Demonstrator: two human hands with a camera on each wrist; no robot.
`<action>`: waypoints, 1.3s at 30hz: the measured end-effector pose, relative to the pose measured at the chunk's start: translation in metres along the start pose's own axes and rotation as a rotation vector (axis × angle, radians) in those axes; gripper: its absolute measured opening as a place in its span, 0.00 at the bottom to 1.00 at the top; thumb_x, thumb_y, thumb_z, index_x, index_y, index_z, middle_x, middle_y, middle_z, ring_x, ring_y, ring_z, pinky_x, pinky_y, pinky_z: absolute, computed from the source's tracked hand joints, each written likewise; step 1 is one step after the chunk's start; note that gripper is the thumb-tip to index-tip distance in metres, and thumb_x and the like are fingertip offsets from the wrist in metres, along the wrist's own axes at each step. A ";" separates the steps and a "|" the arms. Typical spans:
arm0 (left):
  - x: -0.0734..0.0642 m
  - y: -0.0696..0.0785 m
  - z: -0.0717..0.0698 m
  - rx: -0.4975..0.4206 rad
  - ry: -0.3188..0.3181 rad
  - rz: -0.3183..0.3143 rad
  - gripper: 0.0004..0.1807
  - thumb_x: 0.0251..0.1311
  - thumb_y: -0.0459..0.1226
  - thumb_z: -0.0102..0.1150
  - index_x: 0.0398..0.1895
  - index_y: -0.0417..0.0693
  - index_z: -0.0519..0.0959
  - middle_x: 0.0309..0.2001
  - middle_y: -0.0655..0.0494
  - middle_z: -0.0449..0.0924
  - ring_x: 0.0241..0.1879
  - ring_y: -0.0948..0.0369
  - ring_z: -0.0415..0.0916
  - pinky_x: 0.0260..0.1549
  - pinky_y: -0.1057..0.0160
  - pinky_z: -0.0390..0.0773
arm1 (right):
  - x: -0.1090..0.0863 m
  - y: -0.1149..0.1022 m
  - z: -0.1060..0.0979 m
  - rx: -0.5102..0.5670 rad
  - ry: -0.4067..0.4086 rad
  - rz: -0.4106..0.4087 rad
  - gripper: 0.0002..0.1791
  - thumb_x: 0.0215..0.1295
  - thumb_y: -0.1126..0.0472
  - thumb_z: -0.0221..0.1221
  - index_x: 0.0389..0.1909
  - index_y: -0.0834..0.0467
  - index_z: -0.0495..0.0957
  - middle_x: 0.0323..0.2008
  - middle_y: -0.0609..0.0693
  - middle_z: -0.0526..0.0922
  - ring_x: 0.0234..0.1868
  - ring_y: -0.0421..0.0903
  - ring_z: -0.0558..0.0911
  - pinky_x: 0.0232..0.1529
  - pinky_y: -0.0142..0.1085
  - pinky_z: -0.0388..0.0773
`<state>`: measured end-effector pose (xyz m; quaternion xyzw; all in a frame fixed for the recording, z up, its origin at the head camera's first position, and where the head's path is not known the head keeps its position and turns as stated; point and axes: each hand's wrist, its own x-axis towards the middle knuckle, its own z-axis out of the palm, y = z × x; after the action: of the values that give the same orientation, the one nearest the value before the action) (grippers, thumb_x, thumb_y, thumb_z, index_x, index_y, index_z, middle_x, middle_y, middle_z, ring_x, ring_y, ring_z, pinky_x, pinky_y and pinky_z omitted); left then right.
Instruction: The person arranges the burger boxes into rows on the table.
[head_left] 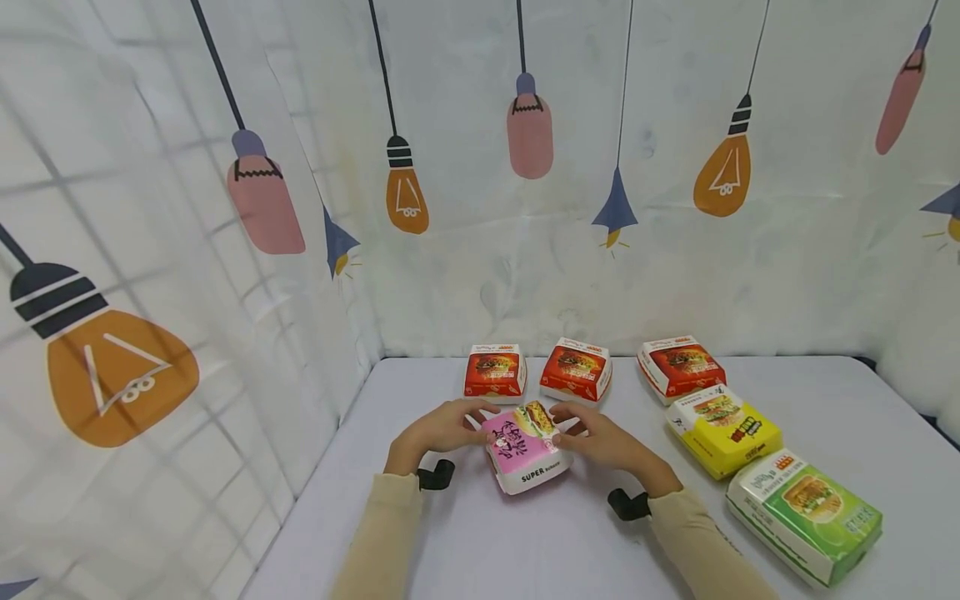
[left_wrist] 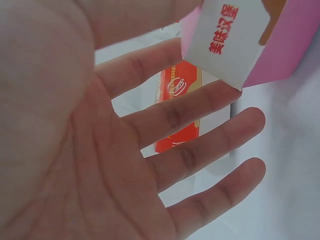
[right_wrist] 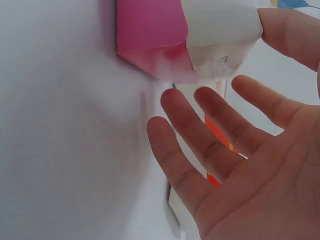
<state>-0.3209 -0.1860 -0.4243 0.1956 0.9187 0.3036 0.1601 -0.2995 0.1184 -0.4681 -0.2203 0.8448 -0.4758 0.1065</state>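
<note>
A pink and white burger box (head_left: 521,450) is held between both hands at the middle of the table, tilted toward the head camera. My left hand (head_left: 447,427) grips its left side: the thumb lies along the edge while the index and middle fingers reach behind a corner. On the opposite side, my right hand (head_left: 596,433) has its thumb against the box's edge. The right wrist view shows the other fingers (right_wrist: 215,135) spread beside the far side, and whether they touch it is hard to tell. The box's white end with red lettering (left_wrist: 225,35) faces the left wrist camera.
Behind the hands stand red burger boxes, one left (head_left: 495,372), one central (head_left: 576,371) and one right (head_left: 681,367). A yellow box (head_left: 723,429) and a green box (head_left: 806,512) continue down the right. The white table (head_left: 487,550) meets a lamp-printed curtain (head_left: 465,283).
</note>
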 end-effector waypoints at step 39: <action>0.006 0.003 0.007 -0.038 -0.013 0.019 0.44 0.49 0.53 0.79 0.71 0.63 0.70 0.57 0.51 0.80 0.56 0.49 0.79 0.50 0.47 0.82 | 0.006 0.004 0.008 -0.012 0.054 0.026 0.41 0.66 0.44 0.67 0.75 0.54 0.63 0.72 0.53 0.66 0.59 0.51 0.76 0.58 0.50 0.78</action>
<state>-0.3223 -0.1770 -0.4288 0.2033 0.9098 0.3212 0.1667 -0.3028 0.1110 -0.4754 -0.1972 0.8531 -0.4749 0.0883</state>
